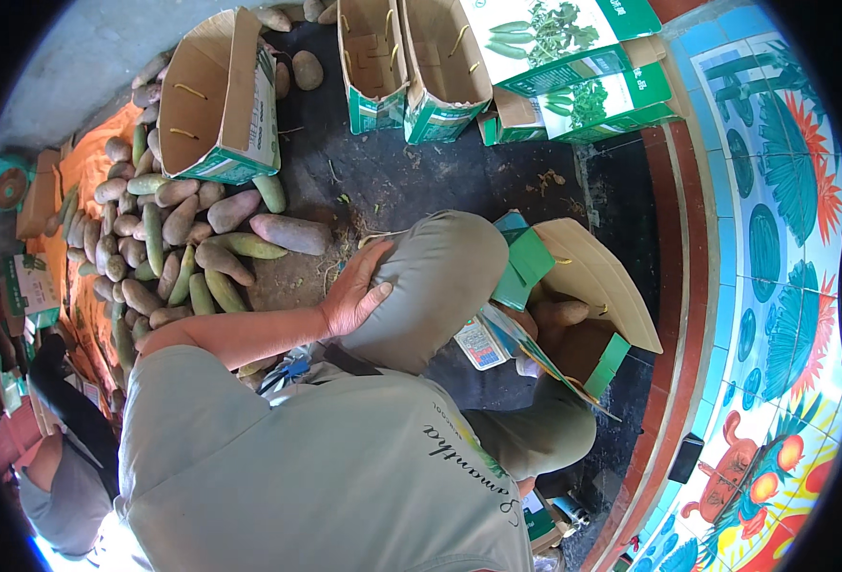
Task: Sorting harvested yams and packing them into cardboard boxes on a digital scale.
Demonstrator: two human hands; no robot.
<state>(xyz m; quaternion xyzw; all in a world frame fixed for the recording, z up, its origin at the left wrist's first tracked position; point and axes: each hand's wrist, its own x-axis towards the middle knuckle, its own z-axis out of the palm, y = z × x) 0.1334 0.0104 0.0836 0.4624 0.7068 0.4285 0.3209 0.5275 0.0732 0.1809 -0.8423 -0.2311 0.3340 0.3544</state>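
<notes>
My left hand (356, 291) lies flat on my bent, trousered knee (445, 262), fingers stretched out and holding nothing. My right hand is hidden; only a sliver of skin shows beside my shirt. To the right of my knees an open cardboard box (612, 276) with green flaps holds several brownish tubers (559, 315). Against the box's near side is a white panel (481, 343) with a small display, like part of a weighing scale. Left of my knee lies a heap of purple-brown tubers (290, 233) and long green cucumber-like vegetables (249, 245).
An open box (213, 95) stands on the heap. More open boxes (373, 57) line the far side, next to printed green-and-white boxes (554, 43). A tiled, painted wall (764, 210) with a red ledge (674, 248) bounds the right. Another person (63, 496) is at lower left.
</notes>
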